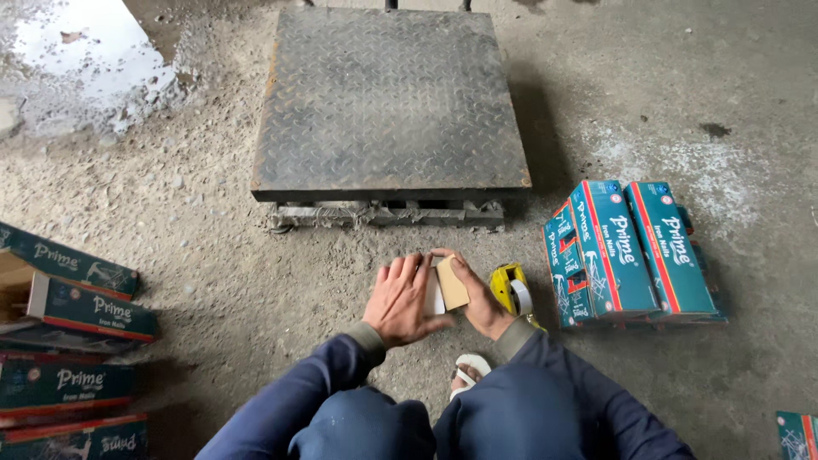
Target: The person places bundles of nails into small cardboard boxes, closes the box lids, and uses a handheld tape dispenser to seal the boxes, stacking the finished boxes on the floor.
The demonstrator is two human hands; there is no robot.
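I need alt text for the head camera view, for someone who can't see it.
Seen from above, a squatting person's left hand and right hand hold a small tan cardboard piece over a gritty concrete floor, beside a yellow tape dispenser. A grey steel checker-plate platform lies ahead; teal rectangular cartons stand to the right.

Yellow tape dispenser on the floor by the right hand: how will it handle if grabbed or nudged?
The yellow tape dispenser looks like rigid plastic, so probably stiff and light for its size. It lies on rough gritty concrete floor, so a nudge would likely scrape, not slide. Its tape roll sits held in the frame, so rolling seems unlikely. The right hand partly hides it.
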